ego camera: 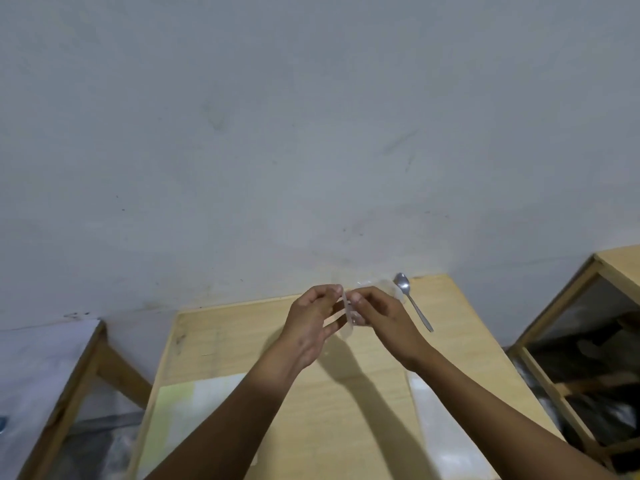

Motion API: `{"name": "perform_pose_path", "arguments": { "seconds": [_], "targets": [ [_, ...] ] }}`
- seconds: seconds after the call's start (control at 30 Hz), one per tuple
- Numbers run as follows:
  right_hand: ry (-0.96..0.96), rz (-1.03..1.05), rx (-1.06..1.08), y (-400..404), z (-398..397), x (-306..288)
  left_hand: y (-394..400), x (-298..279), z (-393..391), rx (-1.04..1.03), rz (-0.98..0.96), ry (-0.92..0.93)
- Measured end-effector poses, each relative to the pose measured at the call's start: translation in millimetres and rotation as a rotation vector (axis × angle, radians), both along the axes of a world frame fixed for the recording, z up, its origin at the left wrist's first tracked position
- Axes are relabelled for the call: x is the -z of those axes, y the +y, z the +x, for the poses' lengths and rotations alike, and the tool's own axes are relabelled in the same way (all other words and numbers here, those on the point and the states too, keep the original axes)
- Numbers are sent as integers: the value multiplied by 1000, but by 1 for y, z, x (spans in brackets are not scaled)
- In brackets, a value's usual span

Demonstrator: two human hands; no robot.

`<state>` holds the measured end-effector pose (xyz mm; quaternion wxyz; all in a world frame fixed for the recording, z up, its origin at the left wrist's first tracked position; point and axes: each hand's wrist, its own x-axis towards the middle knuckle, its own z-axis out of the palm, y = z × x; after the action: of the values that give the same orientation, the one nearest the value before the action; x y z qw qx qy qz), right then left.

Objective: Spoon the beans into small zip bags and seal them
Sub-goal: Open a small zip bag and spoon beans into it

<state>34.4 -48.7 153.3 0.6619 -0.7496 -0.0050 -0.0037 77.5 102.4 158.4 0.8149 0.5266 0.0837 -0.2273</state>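
A small clear zip bag point(347, 320) hangs between my two hands above the wooden table point(346, 410). My left hand point(310, 323) pinches the bag's top edge from the left. My right hand point(382, 322) pinches the same edge from the right. The bag is seen almost edge-on and blurred, so its contents cannot be made out. A metal spoon point(412, 299) lies on the table just right of my right hand, bowl toward the wall. A clear plastic thing point(388, 285) sits behind my right hand, mostly hidden. No beans are visible.
A grey wall point(311, 133) rises right behind the table. A second table point(41, 393) stands at the left and a wooden shelf frame point(571, 341) at the right. Pale sheets point(194, 410) lie on the near table, at left and at right point(440, 427).
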Motion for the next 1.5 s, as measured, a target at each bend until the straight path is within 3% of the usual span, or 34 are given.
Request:
{"name": "perform_pose_path", "arguments": {
  "seconds": [0.27, 0.43, 0.53, 0.63, 0.83, 0.93, 1.2, 1.4, 1.5],
  "targets": [
    [69, -30, -34, 18, 15, -8, 21, 1, 0, -82, 145, -97],
    [-17, -342, 47, 27, 17, -5, 19, 4, 1, -134, 233, -156],
    [-26, -402, 62, 30, 19, -3, 14, 4, 2, -151, 257, -170],
    [-24, -445, 48, 26, 20, -5, 12, 6, 2, -106, 250, -186],
    [-10, -501, 50, 21, 16, -2, 19, 18, 5, 150, 469, -350],
    [-10, -479, 113, 19, 14, 4, 17, 18, 4, 184, 542, -424],
    [-66, -564, 89, 19, 10, 14, 16, 19, 8, 210, 530, -338],
    [0, -569, 249, 11, 18, 16, 17, 24, -6, 223, 780, -348],
    [14, -551, 181, 5, 23, 16, 17, 23, -13, 151, 853, -371]
  ]
}}
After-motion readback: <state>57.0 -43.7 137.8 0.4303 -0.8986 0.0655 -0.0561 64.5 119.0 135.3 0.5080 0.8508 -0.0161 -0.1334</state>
